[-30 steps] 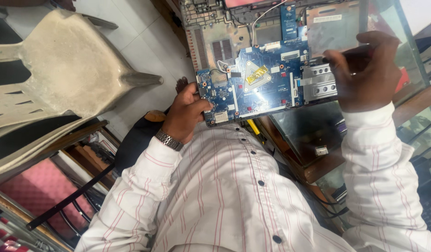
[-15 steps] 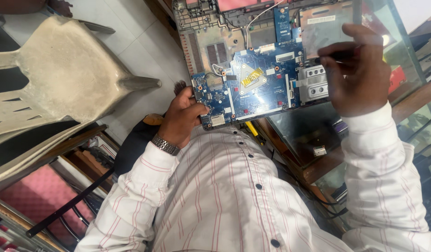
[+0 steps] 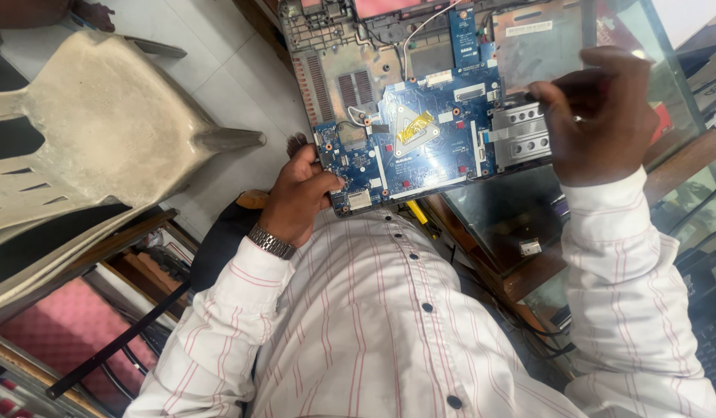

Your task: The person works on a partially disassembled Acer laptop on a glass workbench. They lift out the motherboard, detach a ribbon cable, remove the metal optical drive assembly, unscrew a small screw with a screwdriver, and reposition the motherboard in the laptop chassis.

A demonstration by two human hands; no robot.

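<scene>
I hold a blue laptop motherboard [image 3: 427, 147] in front of my chest with both hands. My left hand [image 3: 300, 193], a metal watch on its wrist, grips the board's near left corner. At the right end, beside the silver metal port bracket [image 3: 520, 138], my right hand [image 3: 598, 116] clasps the board. Just beyond the board lies the opened grey laptop base [image 3: 350, 62], with vents, a small blue daughter board and loose wires showing.
A glass-topped wooden table [image 3: 513, 217] sits under the board, with a small metal part [image 3: 530, 248] on it. A yellow tool handle [image 3: 416, 210] pokes out below the board. A worn beige plastic chair [image 3: 102, 131] stands at left on the tiled floor.
The board and my right hand have drifted slightly left. My right fingers, raised half a second ago, are closed over the board's right end again. My left hand keeps its grip.
</scene>
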